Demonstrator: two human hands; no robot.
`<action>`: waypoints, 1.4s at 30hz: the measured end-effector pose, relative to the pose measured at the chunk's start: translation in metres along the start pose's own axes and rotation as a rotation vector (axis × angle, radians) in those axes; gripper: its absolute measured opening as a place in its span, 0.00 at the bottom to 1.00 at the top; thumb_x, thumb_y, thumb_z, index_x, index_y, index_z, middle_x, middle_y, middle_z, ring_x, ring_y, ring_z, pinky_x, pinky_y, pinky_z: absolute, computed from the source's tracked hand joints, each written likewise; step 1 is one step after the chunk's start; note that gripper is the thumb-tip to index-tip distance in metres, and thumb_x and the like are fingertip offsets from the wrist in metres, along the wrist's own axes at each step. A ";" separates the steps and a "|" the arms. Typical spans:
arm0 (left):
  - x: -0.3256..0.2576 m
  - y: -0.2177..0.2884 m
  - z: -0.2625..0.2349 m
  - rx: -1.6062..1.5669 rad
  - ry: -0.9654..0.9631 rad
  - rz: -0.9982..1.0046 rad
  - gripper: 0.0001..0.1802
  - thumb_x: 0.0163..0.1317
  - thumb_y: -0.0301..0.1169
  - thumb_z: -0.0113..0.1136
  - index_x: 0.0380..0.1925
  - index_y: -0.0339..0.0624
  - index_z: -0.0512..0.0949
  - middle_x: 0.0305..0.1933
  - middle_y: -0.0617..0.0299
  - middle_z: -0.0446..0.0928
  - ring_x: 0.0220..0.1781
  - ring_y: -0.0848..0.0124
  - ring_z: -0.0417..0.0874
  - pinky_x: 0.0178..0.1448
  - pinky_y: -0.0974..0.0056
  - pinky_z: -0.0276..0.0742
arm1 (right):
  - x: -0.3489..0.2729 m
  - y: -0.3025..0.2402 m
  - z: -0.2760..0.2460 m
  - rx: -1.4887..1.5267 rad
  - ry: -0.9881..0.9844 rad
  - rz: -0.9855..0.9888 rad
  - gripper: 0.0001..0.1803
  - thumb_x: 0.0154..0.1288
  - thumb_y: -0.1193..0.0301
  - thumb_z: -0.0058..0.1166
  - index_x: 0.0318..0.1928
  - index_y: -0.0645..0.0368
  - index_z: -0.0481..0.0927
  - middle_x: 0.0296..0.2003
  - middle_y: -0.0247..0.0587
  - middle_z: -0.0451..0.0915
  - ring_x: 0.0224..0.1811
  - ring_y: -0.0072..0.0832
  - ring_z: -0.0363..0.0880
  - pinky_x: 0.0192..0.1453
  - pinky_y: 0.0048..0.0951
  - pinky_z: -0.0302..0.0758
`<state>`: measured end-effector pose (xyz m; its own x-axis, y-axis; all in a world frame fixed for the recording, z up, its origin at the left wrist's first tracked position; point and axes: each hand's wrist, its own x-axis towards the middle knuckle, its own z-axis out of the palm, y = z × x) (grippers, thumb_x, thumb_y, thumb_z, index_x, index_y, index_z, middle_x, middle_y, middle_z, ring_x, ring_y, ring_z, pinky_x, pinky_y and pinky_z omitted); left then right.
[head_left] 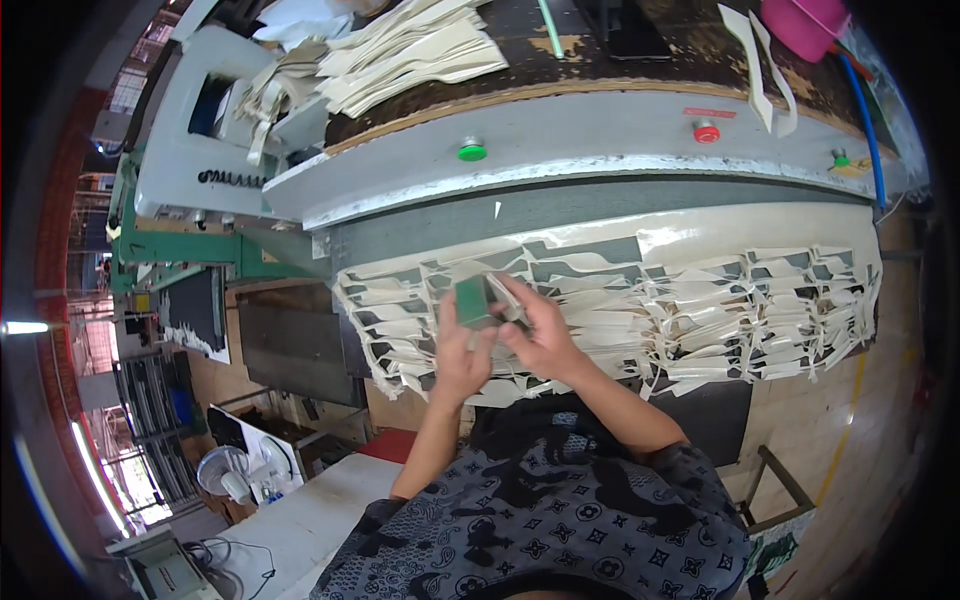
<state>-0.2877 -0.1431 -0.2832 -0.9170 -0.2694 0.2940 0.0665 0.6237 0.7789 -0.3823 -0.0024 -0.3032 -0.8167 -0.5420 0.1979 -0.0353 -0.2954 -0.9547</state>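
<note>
Over the cut cream sheet, my two hands are close together. My left hand is closed around a small green block, slightly blurred. Beside it my right hand pinches a thin pale piece with a dark side; its exact kind is hard to make out. The sheet is glossy along its far edge and full of long shaped holes, with narrow strips left between them. Dark grey board shows beneath it and through the holes.
Beyond the board runs a grey machine beam with a green button and a red button. On top lie stacked cream cut pieces, a black phone and a pink container. A white table stands at lower left.
</note>
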 end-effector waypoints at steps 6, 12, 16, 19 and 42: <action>-0.032 -0.005 -0.014 -0.097 0.044 -0.018 0.18 0.83 0.38 0.53 0.48 0.33 0.84 0.67 0.47 0.76 0.66 0.57 0.75 0.66 0.53 0.74 | 0.000 0.022 0.031 0.316 0.135 0.335 0.26 0.88 0.52 0.40 0.60 0.63 0.80 0.51 0.45 0.88 0.49 0.30 0.88 0.60 0.34 0.82; -0.064 -0.056 -0.088 -0.164 0.528 -0.057 0.30 0.84 0.47 0.51 0.65 0.27 0.73 0.69 0.49 0.71 0.72 0.60 0.73 0.72 0.49 0.75 | -0.006 0.079 -0.090 0.764 0.849 0.198 0.30 0.86 0.47 0.40 0.63 0.63 0.74 0.56 0.42 0.80 0.55 0.32 0.80 0.62 0.36 0.81; -0.076 -0.078 -0.181 0.032 0.591 -0.060 0.23 0.84 0.35 0.52 0.67 0.27 0.71 0.45 0.59 0.78 0.52 0.68 0.79 0.66 0.60 0.74 | -0.012 -0.002 -0.084 0.311 0.890 0.167 0.33 0.85 0.45 0.42 0.65 0.65 0.74 0.52 0.45 0.84 0.49 0.33 0.85 0.55 0.34 0.84; -0.087 -0.092 -0.214 0.008 0.597 -0.147 0.11 0.78 0.32 0.58 0.43 0.32 0.82 0.54 0.48 0.78 0.53 0.57 0.81 0.61 0.57 0.76 | -0.023 -0.010 -0.052 0.048 0.626 0.204 0.32 0.85 0.47 0.45 0.64 0.68 0.75 0.48 0.48 0.87 0.46 0.34 0.88 0.51 0.33 0.85; -0.147 -0.127 -0.212 -0.126 0.536 -0.367 0.11 0.63 0.23 0.75 0.36 0.32 0.79 0.47 0.55 0.77 0.42 0.67 0.86 0.41 0.66 0.87 | 0.060 0.028 0.103 -0.452 0.085 0.266 0.14 0.73 0.68 0.69 0.51 0.66 0.86 0.38 0.37 0.88 0.33 0.17 0.83 0.38 0.21 0.81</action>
<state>-0.0778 -0.3382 -0.3073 -0.5685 -0.7962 0.2069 -0.1374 0.3399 0.9303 -0.3732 -0.1239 -0.2955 -0.8745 -0.4806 -0.0652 -0.0495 0.2222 -0.9737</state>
